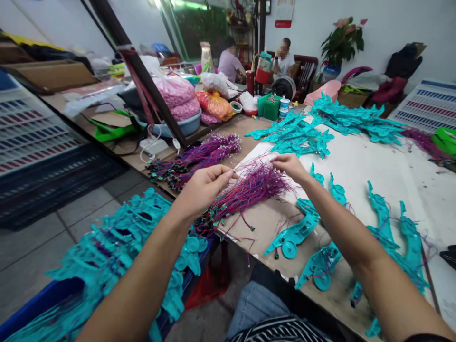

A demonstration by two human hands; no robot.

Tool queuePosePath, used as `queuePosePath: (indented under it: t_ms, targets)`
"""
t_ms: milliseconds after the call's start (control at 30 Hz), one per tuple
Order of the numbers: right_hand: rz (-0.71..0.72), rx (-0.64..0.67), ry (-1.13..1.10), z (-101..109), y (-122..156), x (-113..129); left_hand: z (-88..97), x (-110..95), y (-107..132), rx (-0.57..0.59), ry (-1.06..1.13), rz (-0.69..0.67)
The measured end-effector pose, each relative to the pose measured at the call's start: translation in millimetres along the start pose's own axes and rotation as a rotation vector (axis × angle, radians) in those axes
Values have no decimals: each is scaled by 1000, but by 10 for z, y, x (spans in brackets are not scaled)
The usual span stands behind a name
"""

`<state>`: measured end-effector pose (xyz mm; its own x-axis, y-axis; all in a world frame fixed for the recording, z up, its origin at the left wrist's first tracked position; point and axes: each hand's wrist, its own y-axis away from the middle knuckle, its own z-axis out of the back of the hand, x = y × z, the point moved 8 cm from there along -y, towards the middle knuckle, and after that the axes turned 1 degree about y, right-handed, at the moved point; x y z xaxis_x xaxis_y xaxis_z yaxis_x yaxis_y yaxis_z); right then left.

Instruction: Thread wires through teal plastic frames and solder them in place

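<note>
A bundle of thin red, blue and purple wires lies at the table's near edge, with small dark and green ends toward me. Over its left side my left hand is closed in a pinch on thin wire. At the bundle's far end my right hand pinches the fine wire tips, the exact strands too small to make out. Thin strands run between the two hands. Right of the bundle lies a turquoise plastic part with a round disc. Another wire bundle lies behind my left hand.
A blue crate heaped with turquoise parts stands at lower left. More turquoise parts are piled at the table's far side, and several with wires lie at right. A dark post rises at left. Two people sit in the background.
</note>
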<state>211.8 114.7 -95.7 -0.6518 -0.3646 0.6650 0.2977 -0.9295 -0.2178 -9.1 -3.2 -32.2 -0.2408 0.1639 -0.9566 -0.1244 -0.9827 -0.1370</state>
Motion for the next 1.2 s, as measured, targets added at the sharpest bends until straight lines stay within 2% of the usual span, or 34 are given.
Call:
queuePosePath:
  t_ms: [200, 333, 667, 767, 900, 1000, 1100, 1200]
  targets:
    - [-57, -49, -289, 126, 13, -103, -2, 122, 30, -10, 72, 35]
    - [-82, -78, -478, 230, -5, -100, 3, 107, 35, -7, 118, 49]
    - [-197, -206, -717, 460, 105, -90, 108, 63, 46, -64, 241, 60]
    - [-168, -241, -874, 534, 131, -36, 154, 27, 51, -98, 255, 53]
    - [-192, -192, -884, 525, 130, 6, 123, 11, 56, -70, 279, 47]
    - [-140, -252, -923, 596, 132, 20, 83, 7, 66, -46, 272, 43]
    - [-162, -242, -783, 609, 145, -16, 69, -11, 80, -41, 261, 39]
    - [-120, -276, -593, 679, 170, -30, 161, -23, 103, -85, 235, 44]
